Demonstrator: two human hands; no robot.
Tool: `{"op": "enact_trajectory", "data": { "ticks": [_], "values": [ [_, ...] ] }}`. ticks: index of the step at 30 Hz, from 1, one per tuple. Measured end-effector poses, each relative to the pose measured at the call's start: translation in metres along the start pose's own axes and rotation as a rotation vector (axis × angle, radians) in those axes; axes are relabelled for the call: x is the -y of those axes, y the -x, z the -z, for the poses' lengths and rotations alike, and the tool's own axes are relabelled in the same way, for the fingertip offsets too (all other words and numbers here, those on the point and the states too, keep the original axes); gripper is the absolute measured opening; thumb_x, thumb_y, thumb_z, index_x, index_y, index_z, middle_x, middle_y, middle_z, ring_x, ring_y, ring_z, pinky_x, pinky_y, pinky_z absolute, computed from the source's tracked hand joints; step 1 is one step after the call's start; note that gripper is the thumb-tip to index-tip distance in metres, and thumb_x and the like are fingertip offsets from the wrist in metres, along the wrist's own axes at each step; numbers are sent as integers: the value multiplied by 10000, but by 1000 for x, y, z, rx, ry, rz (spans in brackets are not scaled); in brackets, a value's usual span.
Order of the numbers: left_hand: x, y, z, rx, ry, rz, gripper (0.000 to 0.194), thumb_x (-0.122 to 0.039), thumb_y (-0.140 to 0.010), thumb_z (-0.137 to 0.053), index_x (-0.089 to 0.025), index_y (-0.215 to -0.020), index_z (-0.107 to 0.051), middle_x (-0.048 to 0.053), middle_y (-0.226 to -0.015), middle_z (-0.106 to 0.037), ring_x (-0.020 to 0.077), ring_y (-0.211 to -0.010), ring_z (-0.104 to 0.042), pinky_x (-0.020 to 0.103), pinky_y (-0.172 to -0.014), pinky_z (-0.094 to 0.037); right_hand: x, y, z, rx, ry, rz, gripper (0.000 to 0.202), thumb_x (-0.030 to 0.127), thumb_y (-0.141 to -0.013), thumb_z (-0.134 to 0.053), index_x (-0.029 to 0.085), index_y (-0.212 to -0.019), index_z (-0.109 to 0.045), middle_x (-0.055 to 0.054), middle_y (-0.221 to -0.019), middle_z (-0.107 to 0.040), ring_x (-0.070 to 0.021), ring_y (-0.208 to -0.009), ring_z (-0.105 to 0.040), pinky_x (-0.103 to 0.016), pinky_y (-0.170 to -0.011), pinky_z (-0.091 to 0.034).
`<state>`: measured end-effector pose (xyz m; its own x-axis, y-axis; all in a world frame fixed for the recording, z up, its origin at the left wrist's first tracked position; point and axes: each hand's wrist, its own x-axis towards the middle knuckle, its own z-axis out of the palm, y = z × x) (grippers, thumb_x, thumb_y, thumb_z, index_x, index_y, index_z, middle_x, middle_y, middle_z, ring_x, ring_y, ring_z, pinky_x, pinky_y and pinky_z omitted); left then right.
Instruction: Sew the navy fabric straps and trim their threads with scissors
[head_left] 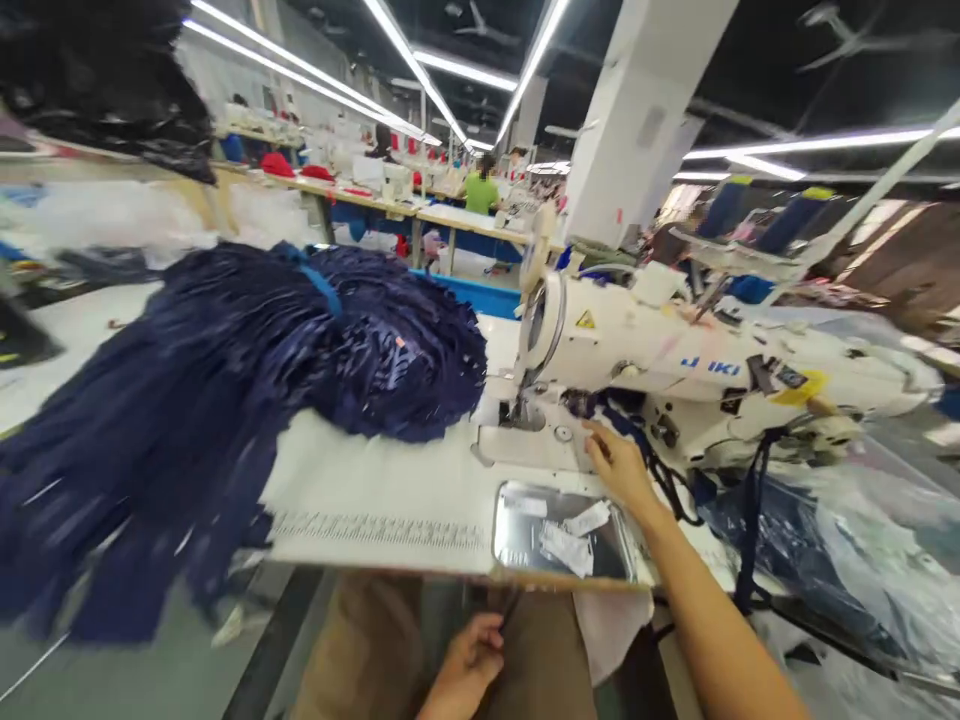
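One left hand (469,662) pinches a slim dark object (511,607) in closed fingertips; the right hand (619,470) half-curls its fingers beside the sewing machine (645,325), hold unclear. Just nearer than these lies a metal tray (517,548); well leftward, navy strips (225,350).

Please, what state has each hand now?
Left hand: closed on a thin dark item.
Right hand: half-curled by the sewing machine; holding cannot be told.

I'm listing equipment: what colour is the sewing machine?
The sewing machine is mostly white; head view.
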<state>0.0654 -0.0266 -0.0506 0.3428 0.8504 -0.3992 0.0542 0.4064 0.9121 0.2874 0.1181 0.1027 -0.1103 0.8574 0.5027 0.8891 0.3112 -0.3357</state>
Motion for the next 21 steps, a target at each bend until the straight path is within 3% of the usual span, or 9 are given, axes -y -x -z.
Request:
{"op": "enact_trajectory", "data": {
  "ticks": [4,8,14,17,19,21],
  "values": [
    [8,24,-22,-77,-66,-3,239,17,-626,-499,-152,-780,-571,-69,-566,-436,77,-563,-432,218,-583,-347,-4,7,0,31,-23,-15,377,309,-791,-359,119,-1023,-588,-73,-682,-648,-194,-570,-575,-303,-579,-431],
    [6,32,-31,-111,-120,-30,290,5,-556,-470,-156,-757,-603,-65,-552,-455,99,-599,-459,230,-613,-331,-5,11,4,34,7,-2,364,300,-787,-375,132,-1038,-579,-71,-707,-658,-209,-614,-599,-309,-597,-427],
    [17,39,-31,-107,-227,2,420,-27,-523,-463,-165,-888,-619,-46,-599,-545,132,-653,-523,260,-685,-370,-7,12,4,18,91,66,333,265,-809,-374,144,-1054,-565,-61,-729,-666,-205,-632,-614,-302,-619,-437],
    [19,42,-25,-123,-286,-12,500,-24,-519,-450,-174,-972,-599,3,-774,-614,157,-747,-550,275,-724,-396,-7,12,2,-12,109,115,320,242,-817,-362,140,-1040,-568,-72,-751,-666,-206,-652,-614,-300,-618,-446],
    [20,40,-17,-134,-314,-60,573,-21,-527,-447,-203,-1059,-558,37,-1045,-578,163,-848,-555,281,-791,-399,-5,11,1,-46,134,154,315,221,-820,-346,141,-1022,-574,-87,-806,-665,-211,-682,-613,-307,-633,-453],
    [23,33,-7,-138,-338,-111,543,-49,-555,-471,-227,-1061,-556,35,-1110,-550,168,-877,-555,289,-843,-389,-3,9,0,-88,174,190,319,197,-826,-325,136,-1009,-578,-103,-849,-658,-224,-732,-608,-328,-669,-457]
  ]
}}
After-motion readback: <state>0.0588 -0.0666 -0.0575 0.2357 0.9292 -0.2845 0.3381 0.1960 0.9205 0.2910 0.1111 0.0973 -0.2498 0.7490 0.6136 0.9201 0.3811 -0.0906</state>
